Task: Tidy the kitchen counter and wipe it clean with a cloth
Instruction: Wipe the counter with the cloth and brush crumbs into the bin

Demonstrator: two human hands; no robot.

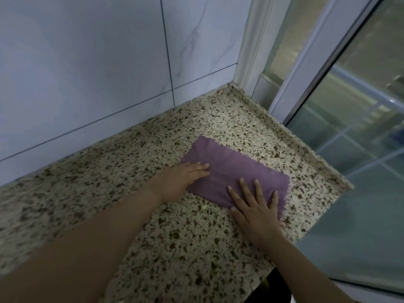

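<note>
A purple cloth point(231, 169) with zigzag edges lies flat on the speckled granite counter point(153, 226), near its right end. My left hand point(185, 176) rests palm down on the cloth's left edge, fingers together and pointing right. My right hand point(254, 206) presses flat on the cloth's near right part, fingers spread. Neither hand grips the cloth; both lie on top of it.
A white tiled wall point(98, 73) runs along the counter's back. The counter ends at a raised lip point(306, 145) on the right, beside a sliding glass door with a white frame point(306, 68). A small pale crumb point(204, 207) lies near the cloth.
</note>
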